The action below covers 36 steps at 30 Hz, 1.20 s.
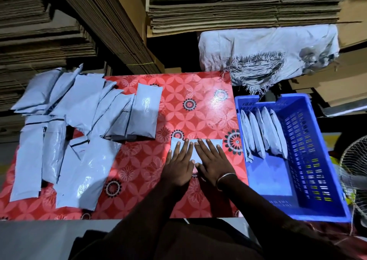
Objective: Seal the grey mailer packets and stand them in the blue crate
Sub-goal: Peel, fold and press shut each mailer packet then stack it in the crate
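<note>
One grey mailer packet (195,147) lies flat on the red patterned tabletop (198,105), near the front edge, just left of the blue crate (309,206). Left hand (178,164) and right hand (213,163) both press it with straight, spread fingers; nothing gripped. Looks like the flap being smoothed shut, though the seal itself is hidden under the palms.

Done: five sealed packets (264,132) stand on edge in the crate's far end; most of the crate is unfilled.

Left: a loose pile of packets (79,121) on the table's left side, well apart from the hands. Judging by that, under halfway.
</note>
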Available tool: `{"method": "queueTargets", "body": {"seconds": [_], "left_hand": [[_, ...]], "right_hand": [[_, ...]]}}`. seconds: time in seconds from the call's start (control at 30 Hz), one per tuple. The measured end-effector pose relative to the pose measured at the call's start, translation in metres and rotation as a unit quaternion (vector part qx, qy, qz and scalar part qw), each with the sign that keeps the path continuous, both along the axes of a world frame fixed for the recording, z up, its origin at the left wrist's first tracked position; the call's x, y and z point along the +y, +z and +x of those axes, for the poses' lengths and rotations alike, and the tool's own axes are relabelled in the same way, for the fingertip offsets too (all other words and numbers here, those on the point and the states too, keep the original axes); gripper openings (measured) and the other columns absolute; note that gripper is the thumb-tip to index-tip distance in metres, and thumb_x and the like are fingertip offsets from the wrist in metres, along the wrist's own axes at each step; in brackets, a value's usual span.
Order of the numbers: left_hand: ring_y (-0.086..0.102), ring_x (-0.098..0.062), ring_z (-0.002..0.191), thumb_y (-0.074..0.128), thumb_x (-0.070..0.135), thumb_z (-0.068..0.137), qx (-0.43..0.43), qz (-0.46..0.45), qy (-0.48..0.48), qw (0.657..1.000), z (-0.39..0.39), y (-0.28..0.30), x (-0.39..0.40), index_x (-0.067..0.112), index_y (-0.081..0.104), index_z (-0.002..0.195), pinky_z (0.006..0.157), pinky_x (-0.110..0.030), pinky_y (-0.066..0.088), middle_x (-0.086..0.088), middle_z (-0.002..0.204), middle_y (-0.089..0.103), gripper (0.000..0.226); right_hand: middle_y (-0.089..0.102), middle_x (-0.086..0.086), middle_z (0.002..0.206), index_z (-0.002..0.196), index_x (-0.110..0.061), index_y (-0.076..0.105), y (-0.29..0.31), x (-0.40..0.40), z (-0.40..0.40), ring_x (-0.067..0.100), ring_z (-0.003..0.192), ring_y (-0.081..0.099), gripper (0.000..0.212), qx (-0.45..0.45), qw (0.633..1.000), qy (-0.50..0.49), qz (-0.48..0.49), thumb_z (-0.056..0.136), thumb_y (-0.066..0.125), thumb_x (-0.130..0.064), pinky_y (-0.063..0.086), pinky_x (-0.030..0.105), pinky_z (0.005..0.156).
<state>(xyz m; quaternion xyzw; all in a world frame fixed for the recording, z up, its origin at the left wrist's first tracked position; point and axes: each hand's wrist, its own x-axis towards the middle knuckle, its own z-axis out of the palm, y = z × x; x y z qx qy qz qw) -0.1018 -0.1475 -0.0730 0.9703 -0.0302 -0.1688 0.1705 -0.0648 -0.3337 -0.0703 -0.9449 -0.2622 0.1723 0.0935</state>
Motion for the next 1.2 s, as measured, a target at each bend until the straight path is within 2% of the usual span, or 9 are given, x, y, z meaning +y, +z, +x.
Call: {"method": "queueTargets", "body": {"seconds": [0.37,0.53,0.63,0.7,0.77,0.87,0.97,1.07,1.2], "left_hand": [[-0.01,-0.011,0.158,0.029,0.058,0.105,-0.029,0.007,0.045,0.999,-0.005,-0.003,0.014,0.036,0.003,0.164,0.125,-0.053,0.003,0.018,0.171,-0.005,0.068],[-0.004,-0.025,0.159,0.014,0.071,0.093,0.008,0.016,0.065,0.998,-0.01,-0.003,0.018,0.035,0.009,0.164,0.124,-0.055,0.006,0.014,0.171,-0.008,0.079],[0.021,-0.035,0.155,0.026,0.062,0.097,-0.043,0.032,0.043,0.998,-0.014,0.004,0.019,0.022,0.029,0.16,0.121,-0.061,0.022,-0.003,0.17,0.021,0.076],[0.045,-0.038,0.142,0.047,0.044,0.1,-0.153,0.017,0.024,0.988,-0.016,0.011,0.019,0.01,0.049,0.149,0.11,-0.059,0.039,-0.013,0.155,0.048,0.06],[0.055,-0.037,0.129,0.06,0.03,0.097,-0.239,0.011,0.03,0.97,-0.01,0.02,0.015,0.005,0.054,0.142,0.105,-0.055,0.044,-0.015,0.139,0.06,0.052],[0.058,-0.037,0.117,0.067,0.024,0.092,-0.223,0.012,0.024,0.975,0.009,0.029,0.012,0.003,0.051,0.143,0.098,-0.05,0.048,-0.017,0.126,0.064,0.057],[0.06,-0.039,0.105,0.063,0.032,0.09,-0.147,0.043,0.001,0.988,0.029,0.024,0.013,0.004,0.052,0.135,0.089,-0.047,0.05,-0.018,0.116,0.063,0.055],[0.059,-0.039,0.095,0.069,0.041,0.08,-0.098,0.048,-0.013,0.994,0.04,0.019,0.013,0.011,0.059,0.114,0.079,-0.044,0.049,-0.015,0.107,0.059,0.047],[0.056,-0.031,0.083,0.082,0.045,0.065,-0.075,-0.04,0.041,0.996,0.039,0.012,0.005,0.017,0.062,0.088,0.07,-0.039,0.048,-0.007,0.096,0.055,0.041]], "right_hand": [[-0.019,-0.012,0.166,0.159,-0.032,-0.014,-0.001,-0.041,0.004,0.019,0.154,-0.016,0.087,0.051,0.994,-0.094,-0.032,0.089,0.014,-0.075,0.002,0.049,0.123],[-0.01,-0.005,0.168,0.161,-0.023,-0.004,0.004,-0.069,-0.001,0.022,0.156,-0.009,0.086,0.066,0.99,-0.124,-0.023,0.091,0.022,-0.065,0.009,0.048,0.125],[0.009,0.008,0.169,0.161,-0.013,0.014,0.01,-0.078,-0.013,0.029,0.155,0.014,0.078,0.055,0.986,-0.154,0.036,0.096,0.046,-0.042,0.025,0.047,0.121],[0.047,0.014,0.15,0.148,-0.011,0.043,0.018,-0.079,-0.027,0.035,0.131,0.051,0.06,-0.022,0.976,-0.194,0.097,0.092,0.054,-0.03,0.048,0.042,0.097],[0.063,0.007,0.118,0.124,-0.017,0.059,0.029,-0.073,-0.036,0.033,0.103,0.062,0.032,-0.067,0.957,-0.237,0.153,0.093,0.057,-0.024,0.048,0.038,0.073],[0.067,0.0,0.099,0.103,-0.023,0.065,0.039,-0.051,-0.042,0.022,0.091,0.062,0.016,0.039,0.93,-0.271,0.246,0.09,0.057,-0.029,0.049,0.037,0.072],[0.073,-0.002,0.096,0.103,-0.021,0.071,0.035,-0.031,-0.044,0.018,0.092,0.069,0.025,0.195,0.855,-0.349,0.33,0.086,0.065,-0.038,0.055,0.037,0.085],[0.074,0.0,0.095,0.113,-0.02,0.07,0.026,-0.02,-0.047,0.022,0.093,0.07,0.039,0.245,0.793,-0.416,0.371,0.079,0.069,-0.039,0.055,0.042,0.091],[0.066,-0.002,0.083,0.1,-0.03,0.064,0.024,-0.015,-0.042,0.024,0.077,0.061,0.032,0.299,0.719,-0.467,0.42,0.071,0.074,-0.039,0.051,0.043,0.077]]}}
